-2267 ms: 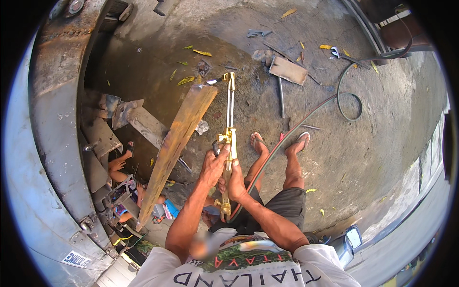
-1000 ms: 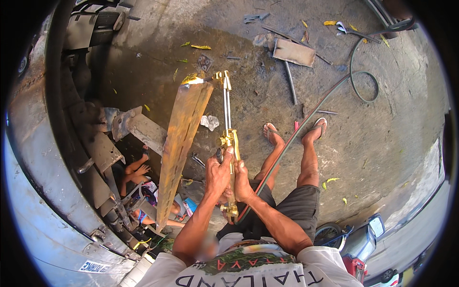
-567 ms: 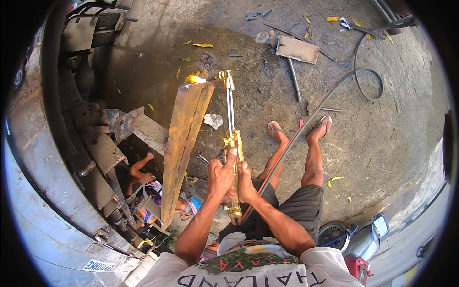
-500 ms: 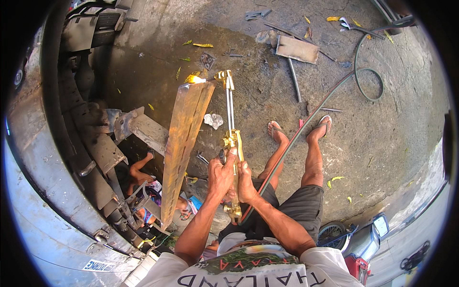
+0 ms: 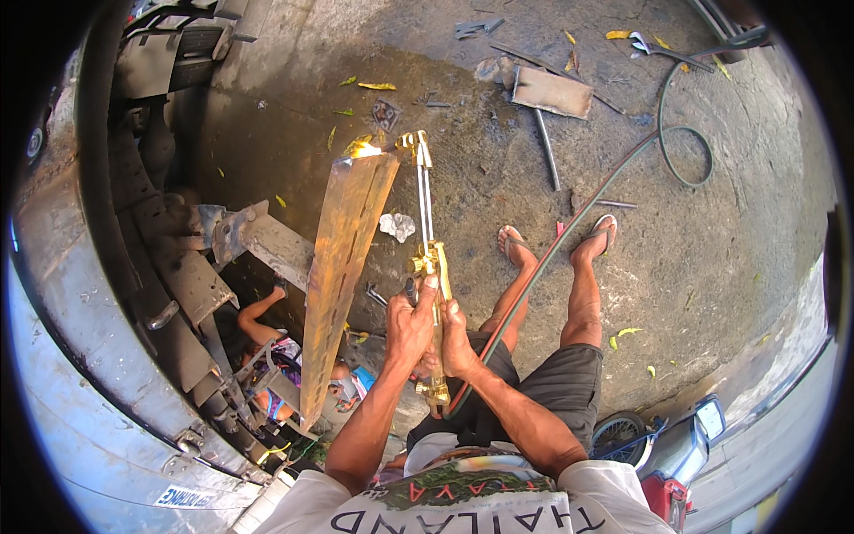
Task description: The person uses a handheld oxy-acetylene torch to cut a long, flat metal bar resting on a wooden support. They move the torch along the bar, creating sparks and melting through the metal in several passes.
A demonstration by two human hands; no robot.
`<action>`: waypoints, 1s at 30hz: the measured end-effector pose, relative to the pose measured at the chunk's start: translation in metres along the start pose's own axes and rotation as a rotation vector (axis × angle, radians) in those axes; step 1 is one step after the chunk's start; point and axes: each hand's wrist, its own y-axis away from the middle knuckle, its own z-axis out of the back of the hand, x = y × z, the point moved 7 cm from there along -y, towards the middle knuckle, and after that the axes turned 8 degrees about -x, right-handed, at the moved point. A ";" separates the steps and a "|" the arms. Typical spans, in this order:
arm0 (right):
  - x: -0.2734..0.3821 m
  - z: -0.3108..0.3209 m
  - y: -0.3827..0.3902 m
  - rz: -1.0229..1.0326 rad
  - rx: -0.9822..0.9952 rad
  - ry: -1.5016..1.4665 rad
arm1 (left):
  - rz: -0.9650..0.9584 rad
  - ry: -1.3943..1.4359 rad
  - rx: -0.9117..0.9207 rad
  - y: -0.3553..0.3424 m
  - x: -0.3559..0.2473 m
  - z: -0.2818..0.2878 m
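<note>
My left hand (image 5: 411, 325) and my right hand (image 5: 458, 343) are closed around the body of a brass cutting torch (image 5: 425, 205) with long silver tubes, left thumb up by its valves. The torch head points left at the top end of a rusty, long steel bar (image 5: 347, 249), where a bright yellow flame or glow (image 5: 365, 149) shows. The bar slants up beside my left hand; what supports it is unclear. A red and green hose (image 5: 574, 222) runs from the torch's lower end across the floor to the upper right.
A blue vehicle body (image 5: 80, 400) with dark underframe fills the left; another person's bent leg (image 5: 258, 325) shows beneath. A metal plate (image 5: 551, 93), rod (image 5: 547, 147) and adjustable wrench (image 5: 658, 49) lie on concrete ahead. A motorbike (image 5: 676, 463) stands at lower right, beside my legs.
Since the earliest frame the torch head has come down beside the bar's end, which now shows a bright yellow glow. The view has shifted slightly. My grip looks the same.
</note>
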 end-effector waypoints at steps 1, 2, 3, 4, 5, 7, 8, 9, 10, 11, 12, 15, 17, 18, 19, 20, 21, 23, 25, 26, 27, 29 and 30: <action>0.000 0.000 0.000 0.006 -0.001 0.006 | 0.014 -0.009 0.003 0.000 0.001 0.000; 0.000 0.000 0.000 0.012 -0.002 0.011 | 0.029 -0.018 0.007 0.000 0.001 0.000; 0.000 0.000 0.000 0.012 0.002 0.007 | 0.042 -0.016 0.020 0.001 0.000 0.000; -0.001 0.000 -0.001 0.012 0.007 0.003 | 0.056 -0.014 0.032 0.002 -0.003 0.001; -0.001 0.000 -0.001 0.011 0.012 -0.001 | 0.069 -0.011 0.045 0.003 -0.004 0.001; 0.000 0.000 -0.002 0.044 0.002 0.013 | 0.059 -0.027 0.032 0.001 -0.001 0.002; 0.001 -0.001 -0.001 0.059 -0.003 0.020 | 0.054 -0.035 0.025 0.000 0.001 0.002; 0.002 -0.002 -0.001 0.060 0.003 0.017 | 0.035 -0.023 0.022 0.000 0.003 0.002; 0.003 -0.003 0.000 0.060 0.007 0.014 | 0.017 -0.011 0.020 -0.001 0.004 0.001; 0.004 -0.004 0.000 0.061 0.012 0.011 | -0.001 0.001 0.018 -0.001 0.003 0.001; 0.004 -0.004 0.000 0.053 0.004 0.010 | 0.029 0.000 0.027 -0.001 0.005 0.001; 0.002 -0.003 0.000 0.037 -0.013 0.003 | 0.078 0.006 0.044 0.001 -0.001 0.002; 0.000 -0.002 -0.001 0.026 -0.010 -0.007 | 0.061 0.024 0.033 0.002 -0.001 0.002; -0.001 -0.001 -0.001 0.035 -0.007 -0.001 | 0.045 0.027 0.032 0.002 -0.002 0.002; 0.001 -0.003 0.000 0.044 -0.003 0.007 | 0.030 0.031 0.031 0.002 -0.002 0.001; 0.002 -0.004 0.001 0.052 0.000 0.014 | 0.014 0.035 0.031 0.001 -0.003 0.001; 0.004 -0.005 0.001 0.058 -0.004 0.018 | 0.030 0.030 0.037 0.002 -0.002 0.001; 0.005 -0.005 0.001 0.071 -0.011 0.025 | 0.060 0.019 0.051 0.002 -0.002 0.001; 0.004 -0.005 0.001 0.067 -0.007 0.025 | 0.053 0.025 0.046 0.000 0.001 0.001; 0.003 -0.005 0.000 0.065 -0.005 0.025 | 0.049 0.028 0.043 0.000 0.002 0.001; 0.002 -0.004 -0.001 0.058 -0.002 0.018 | 0.045 0.017 0.037 -0.001 0.002 0.001; 0.000 -0.002 -0.003 0.043 0.003 0.003 | 0.037 -0.006 0.026 -0.001 0.001 0.002; -0.001 0.000 -0.004 0.044 -0.003 0.007 | 0.052 -0.018 0.031 -0.001 0.000 0.001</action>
